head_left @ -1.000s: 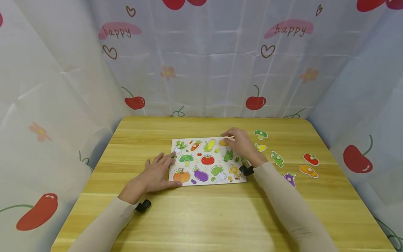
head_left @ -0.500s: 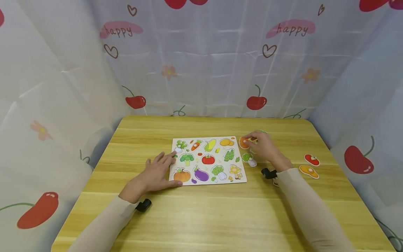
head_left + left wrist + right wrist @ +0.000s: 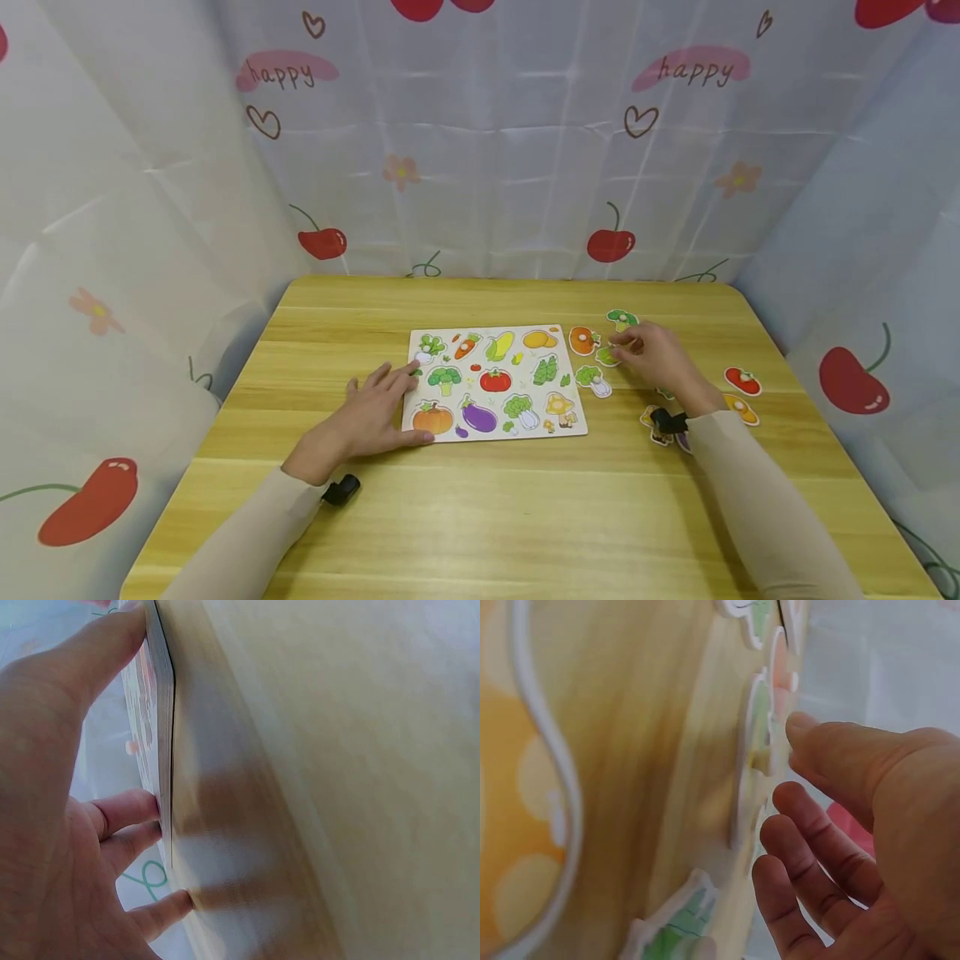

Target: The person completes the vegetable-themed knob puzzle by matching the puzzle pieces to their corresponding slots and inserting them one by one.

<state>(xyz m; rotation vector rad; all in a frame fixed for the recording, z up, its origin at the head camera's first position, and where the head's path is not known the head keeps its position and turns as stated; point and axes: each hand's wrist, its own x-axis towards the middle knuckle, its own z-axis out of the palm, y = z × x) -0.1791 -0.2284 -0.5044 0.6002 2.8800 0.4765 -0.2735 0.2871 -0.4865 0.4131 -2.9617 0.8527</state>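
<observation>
A white vegetable puzzle board point(image 3: 521, 385) lies on the table. At its left edge rests my left hand point(image 3: 367, 417), fingers spread, with the thumb at the near corner; in the left wrist view the thumb point(image 3: 112, 649) and fingertips touch the board's side. My right hand point(image 3: 660, 362) hovers right of the board, thumb and fingers partly bent. Just beyond its fingertips lies a knobbed corn piece point(image 3: 606, 357), mostly covered in the head view. The right wrist view has a gap between the fingers and this green-edged corn piece point(image 3: 751, 772). A radish piece and a carrot piece sit in the board.
Around the right hand lie pumpkin point(image 3: 581, 341), bok choy point(image 3: 592, 381) and broccoli point(image 3: 619, 317) pieces. Farther right are tomato point(image 3: 742, 381) and potato point(image 3: 741, 408) pieces. A mushroom piece point(image 3: 651, 427) and a purple eggplant piece lie partly under the right wrist. A printed curtain surrounds the wooden table.
My right hand has moved from the board's upper right corner to the loose pieces, past the pumpkin piece to the corn piece. The left hand has stayed at the board.
</observation>
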